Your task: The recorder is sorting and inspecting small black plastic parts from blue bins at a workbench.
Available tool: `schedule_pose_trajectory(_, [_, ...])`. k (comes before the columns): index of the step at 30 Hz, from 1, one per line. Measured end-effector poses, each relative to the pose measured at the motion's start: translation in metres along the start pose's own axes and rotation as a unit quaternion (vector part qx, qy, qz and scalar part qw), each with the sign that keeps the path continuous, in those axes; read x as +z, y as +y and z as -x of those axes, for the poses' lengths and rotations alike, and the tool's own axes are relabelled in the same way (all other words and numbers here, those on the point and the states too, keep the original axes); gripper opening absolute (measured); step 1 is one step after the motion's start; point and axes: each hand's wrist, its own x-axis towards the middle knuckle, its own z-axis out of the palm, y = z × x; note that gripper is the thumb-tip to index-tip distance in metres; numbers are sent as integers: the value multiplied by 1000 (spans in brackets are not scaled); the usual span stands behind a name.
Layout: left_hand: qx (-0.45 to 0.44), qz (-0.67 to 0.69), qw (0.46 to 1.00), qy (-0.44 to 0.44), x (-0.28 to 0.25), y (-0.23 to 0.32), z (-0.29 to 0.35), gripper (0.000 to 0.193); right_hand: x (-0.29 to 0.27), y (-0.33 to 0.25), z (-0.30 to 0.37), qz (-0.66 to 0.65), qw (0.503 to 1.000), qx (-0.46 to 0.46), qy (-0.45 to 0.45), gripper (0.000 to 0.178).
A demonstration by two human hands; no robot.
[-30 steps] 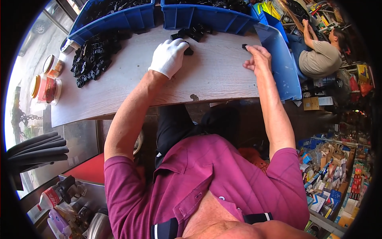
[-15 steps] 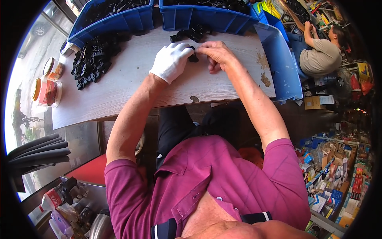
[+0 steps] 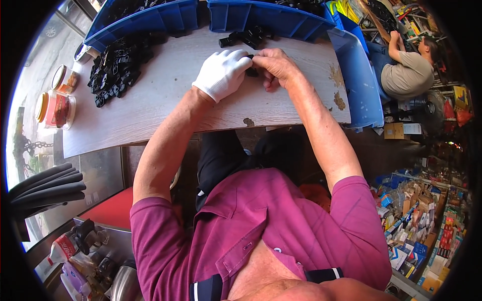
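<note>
My left hand (image 3: pixel 222 75), in a white knitted glove, is closed on a small black plastic part (image 3: pixel 252 72) above the table. The fingers of my bare right hand (image 3: pixel 275 67) are curled, its thumb and forefinger pinching at the top of that same part. Both hands' fingertips meet there and hide most of its shape. Just beyond them a few black parts (image 3: pixel 246 37) lie in a small heap. A larger pile of black clip-like parts (image 3: pixel 114 70) spreads over the table's left side.
Two blue bins (image 3: pixel 271 21) of black parts line the far edge of the worn table (image 3: pixel 165 108). Two lidded jars (image 3: pixel 56 109) stand at the left. A pale blue tub (image 3: pixel 357 80) adjoins the right edge. Another person (image 3: pixel 405 70) sits beyond it, near crowded shelves.
My right thumb and forefinger have come closer to the left hand's fingertips and now meet at the black part. The view has shifted slightly.
</note>
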Motion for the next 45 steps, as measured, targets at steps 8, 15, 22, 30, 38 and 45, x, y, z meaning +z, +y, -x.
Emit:
schedule_pose_trajectory(8, [-116, -45, 992, -11, -1, 0, 1, 14, 2, 9, -4, -74, 993, 10, 94, 33])
schedule_pose_trajectory(15, [-168, -2, 986, 2, -2, -5, 3, 17, 1, 13, 1, -103, 991, -44, 72, 41])
schedule_pose_trajectory(22, [-237, 115, 958, 111, -13, -6, 3, 24, 3, 20, 2, -131, 987, -68, 69, 41])
schedule_pose_trajectory(30, [-293, 326, 899, 26, -17, 30, 2, 48, 26, 30, 13, -271, 944, -187, -1, 34])
schedule_pose_trajectory(38, [-275, 273, 920, 56, -25, 24, 20, 37, 21, 28, 16, -224, 958, -169, -60, 34])
schedule_pose_trajectory(45, [-242, 191, 949, -62, -46, 11, 21, 32, 19, 17, 15, -115, 984, -111, -84, 46])
